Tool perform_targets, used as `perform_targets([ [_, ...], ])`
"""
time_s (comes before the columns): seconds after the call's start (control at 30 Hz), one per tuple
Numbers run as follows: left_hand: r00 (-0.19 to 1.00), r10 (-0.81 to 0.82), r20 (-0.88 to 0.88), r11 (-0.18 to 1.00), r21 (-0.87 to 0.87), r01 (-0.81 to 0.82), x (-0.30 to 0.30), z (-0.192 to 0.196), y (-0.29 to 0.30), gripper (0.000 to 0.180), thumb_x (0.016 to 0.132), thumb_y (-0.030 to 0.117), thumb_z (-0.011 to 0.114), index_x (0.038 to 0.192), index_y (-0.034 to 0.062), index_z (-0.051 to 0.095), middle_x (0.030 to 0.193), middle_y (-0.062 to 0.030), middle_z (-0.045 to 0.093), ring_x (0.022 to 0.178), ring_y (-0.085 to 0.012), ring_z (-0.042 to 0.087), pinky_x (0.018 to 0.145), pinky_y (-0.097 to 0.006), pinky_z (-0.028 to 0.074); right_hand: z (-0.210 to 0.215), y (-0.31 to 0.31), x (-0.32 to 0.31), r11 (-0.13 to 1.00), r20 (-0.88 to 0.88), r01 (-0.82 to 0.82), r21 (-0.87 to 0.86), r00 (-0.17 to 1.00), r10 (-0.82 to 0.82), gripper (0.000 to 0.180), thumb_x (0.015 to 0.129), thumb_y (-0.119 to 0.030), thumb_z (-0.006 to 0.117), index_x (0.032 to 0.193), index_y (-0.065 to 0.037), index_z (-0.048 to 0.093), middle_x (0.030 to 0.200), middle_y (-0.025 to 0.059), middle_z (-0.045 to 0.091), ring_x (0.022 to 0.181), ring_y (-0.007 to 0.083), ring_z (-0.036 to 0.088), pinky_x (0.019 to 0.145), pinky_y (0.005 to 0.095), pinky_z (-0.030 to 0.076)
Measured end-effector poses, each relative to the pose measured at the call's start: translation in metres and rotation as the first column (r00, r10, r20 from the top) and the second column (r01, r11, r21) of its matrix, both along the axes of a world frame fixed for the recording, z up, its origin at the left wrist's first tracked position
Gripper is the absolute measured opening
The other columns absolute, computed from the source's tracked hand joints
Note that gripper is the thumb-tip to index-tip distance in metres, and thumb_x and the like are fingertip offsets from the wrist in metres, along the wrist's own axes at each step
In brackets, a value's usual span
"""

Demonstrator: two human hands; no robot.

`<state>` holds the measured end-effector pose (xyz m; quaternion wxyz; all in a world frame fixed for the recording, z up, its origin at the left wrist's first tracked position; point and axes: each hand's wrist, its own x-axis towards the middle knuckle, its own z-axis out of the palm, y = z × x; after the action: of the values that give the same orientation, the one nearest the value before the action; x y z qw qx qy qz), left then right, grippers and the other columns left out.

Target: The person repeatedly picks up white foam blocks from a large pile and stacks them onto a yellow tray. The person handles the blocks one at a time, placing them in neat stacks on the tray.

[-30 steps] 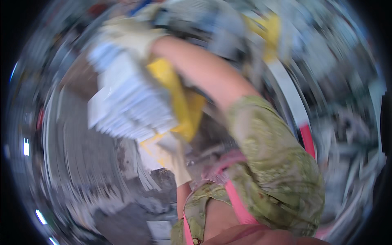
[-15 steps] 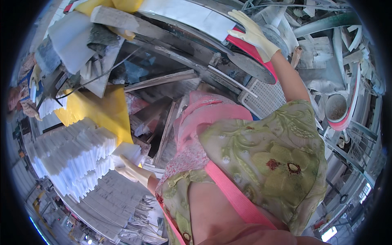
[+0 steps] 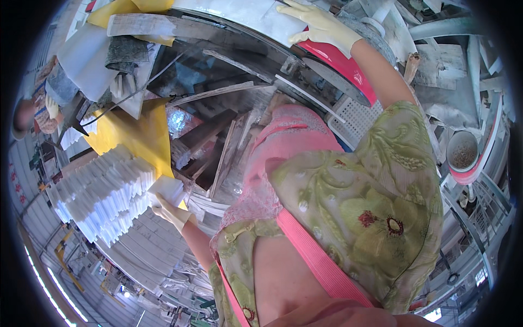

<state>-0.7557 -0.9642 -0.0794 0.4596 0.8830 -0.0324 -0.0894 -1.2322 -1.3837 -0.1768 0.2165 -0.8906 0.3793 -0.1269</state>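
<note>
My left hand (image 3: 173,212), in a pale rubber glove, grips the near edge of a white tile (image 3: 166,189). That tile lies at the right end of a long stack of thin white tiles (image 3: 103,191), beside a yellow sheet (image 3: 139,136). My right hand (image 3: 322,30), gloved the same, is stretched far forward with fingers spread. It rests on or just over a flat white surface (image 3: 245,16) of a machine, next to a red guard (image 3: 343,62) above a dark round wheel or disc. Whether its fingertips touch the surface I cannot tell.
A light plastic crate (image 3: 348,122) stands beside my pink apron. Wooden boards (image 3: 218,95) and scraps lie under the machine. At right is a bucket (image 3: 462,150) amid broken pieces. Another person's gloved hand (image 3: 52,107) shows at far left.
The whole view has shifted and tilted a little. My right hand reaches slightly farther forward and left over the white surface. My left hand stays at the tile.
</note>
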Motion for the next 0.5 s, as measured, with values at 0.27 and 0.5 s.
perform_targets([
  [0.27,1.000,-0.020,0.018,0.999,-0.025,0.021,0.019,-0.011,0.013,0.079,0.096,0.038,0.068,0.151,-0.0026,0.029,0.140,-0.0206,0.047,0.117,-0.0321,0.061,0.097,-0.048,0.057,0.014,-0.022,-0.025,0.958,0.128,-0.276,0.081,0.956,0.265,0.085,0.089,-0.042,0.073,0.159,-0.015,0.036,0.164,0.0228,0.030,0.150,0.0413,0.031,0.122,0.0492,0.027],
  [0.5,1.000,0.008,0.009,0.993,-0.117,-0.007,0.035,-0.017,0.012,0.068,0.095,0.028,0.070,0.149,0.0028,0.036,0.139,-0.0169,0.053,0.115,-0.0293,0.063,0.095,-0.046,0.057,-0.006,0.032,0.023,0.890,-0.293,-0.232,-0.393,0.949,0.118,0.086,0.082,-0.030,0.075,0.157,-0.011,0.035,0.161,0.0155,0.037,0.151,0.0314,0.031,0.122,0.0524,0.027],
])
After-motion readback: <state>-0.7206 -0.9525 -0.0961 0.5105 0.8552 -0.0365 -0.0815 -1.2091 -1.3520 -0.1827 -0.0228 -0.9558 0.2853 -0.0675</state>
